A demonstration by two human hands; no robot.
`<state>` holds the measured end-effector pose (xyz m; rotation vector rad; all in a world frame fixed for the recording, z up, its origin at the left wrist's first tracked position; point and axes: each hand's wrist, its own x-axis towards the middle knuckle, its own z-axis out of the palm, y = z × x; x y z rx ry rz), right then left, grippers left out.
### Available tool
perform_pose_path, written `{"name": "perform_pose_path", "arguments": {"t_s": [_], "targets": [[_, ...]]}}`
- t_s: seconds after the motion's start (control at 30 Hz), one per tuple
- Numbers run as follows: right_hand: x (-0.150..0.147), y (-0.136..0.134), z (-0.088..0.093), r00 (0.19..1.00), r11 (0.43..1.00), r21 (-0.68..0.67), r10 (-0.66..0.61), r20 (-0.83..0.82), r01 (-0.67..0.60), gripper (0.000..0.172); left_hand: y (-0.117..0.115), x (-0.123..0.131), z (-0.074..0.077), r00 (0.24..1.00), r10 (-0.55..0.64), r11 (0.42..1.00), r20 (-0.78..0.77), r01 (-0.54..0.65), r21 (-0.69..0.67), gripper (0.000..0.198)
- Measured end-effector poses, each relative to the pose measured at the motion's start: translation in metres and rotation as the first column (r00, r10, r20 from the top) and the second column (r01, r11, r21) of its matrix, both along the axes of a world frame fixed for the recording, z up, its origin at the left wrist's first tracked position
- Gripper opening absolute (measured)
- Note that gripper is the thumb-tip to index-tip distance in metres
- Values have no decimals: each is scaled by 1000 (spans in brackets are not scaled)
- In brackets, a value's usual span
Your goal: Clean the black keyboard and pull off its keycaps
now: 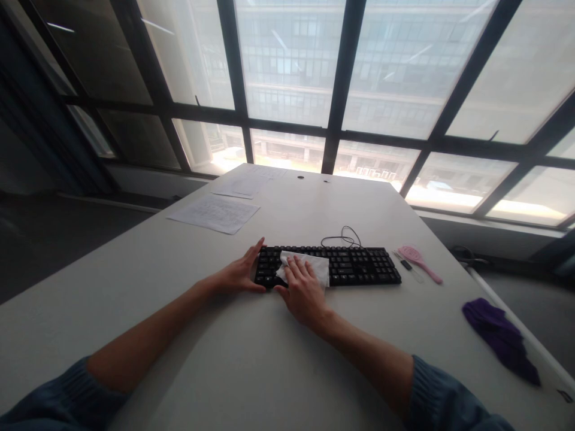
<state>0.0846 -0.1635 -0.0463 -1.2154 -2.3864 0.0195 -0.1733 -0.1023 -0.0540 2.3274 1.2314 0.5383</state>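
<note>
A black computer keyboard [359, 266] lies across the white table in front of me. My left hand [245, 272] grips its left end, with the thumb at the front edge and the fingers reaching to the back corner. Under the fingers of my right hand [303, 290] is a white tissue [320, 267], held pressed against the keys left of the keyboard's middle. The tissue and hand hide some of those keys. A thin black cable [344, 236] loops behind the keyboard.
To the keyboard's right lie a pink hairbrush [415, 258] and a small dark object with a pale loop [406, 264]. A purple cloth [498, 338] rests near the table's right edge. Written sheets of paper [218, 212] lie back left. Windows [291, 72] stand beyond the table [233, 371].
</note>
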Motion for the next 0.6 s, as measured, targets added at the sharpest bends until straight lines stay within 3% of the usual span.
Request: {"name": "perform_pose_path", "arguments": {"t_s": [0.37,0.6], "targets": [[-2,-5,-8,998,998,-29,-61,-29,60,64,0,0,0,1000,-16,1000,14,16,15,145],[-7,-7,-2,994,993,-41,112,12,-112,70,-1,0,-2,999,-29,998,28,27,48,144]]}}
